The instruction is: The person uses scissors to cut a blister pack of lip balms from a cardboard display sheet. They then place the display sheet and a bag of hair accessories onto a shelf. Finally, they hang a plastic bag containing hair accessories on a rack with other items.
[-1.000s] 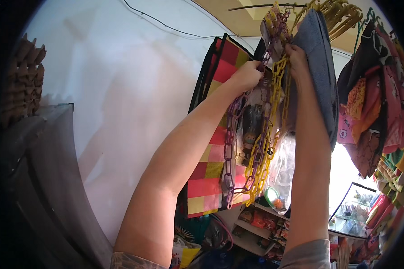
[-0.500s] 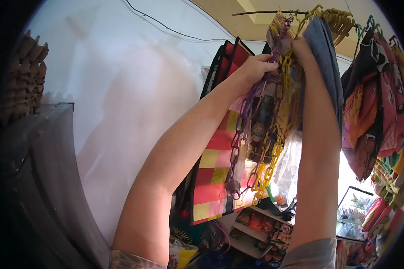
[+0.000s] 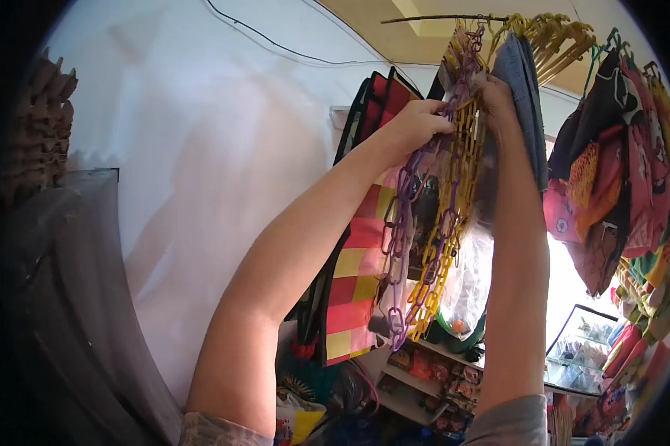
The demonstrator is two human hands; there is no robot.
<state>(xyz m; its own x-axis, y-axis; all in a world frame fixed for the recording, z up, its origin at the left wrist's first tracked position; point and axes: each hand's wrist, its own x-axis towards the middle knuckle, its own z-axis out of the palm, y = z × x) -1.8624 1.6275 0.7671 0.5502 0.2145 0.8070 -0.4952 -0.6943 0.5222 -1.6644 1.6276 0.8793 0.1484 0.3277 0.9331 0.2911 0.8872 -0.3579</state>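
A: Starting at the left of the frame, what do we see?

B: A grey mesh screen against the white wall, then a checked red-and-yellow bag hanging near the centre.

A: And our hands?

B: Our left hand, upper centre, is curled shut around the purple plastic chain near its top. Our right hand is raised just beside it, at the top of the yellow plastic chain; its fingers are hidden behind the links, so we cannot tell how far it is closed.

A: Where do the chains hang?

B: From the thin rod at the top centre, falling down the middle of the frame, touching each other, between the checked bag and a grey cloth.

A: How should we handle them well?

B: We judge that the strands tangle readily, so we should keep a firm grip high up, separate one colour from the other link by link, and avoid dragging the hung clothes at the upper right.
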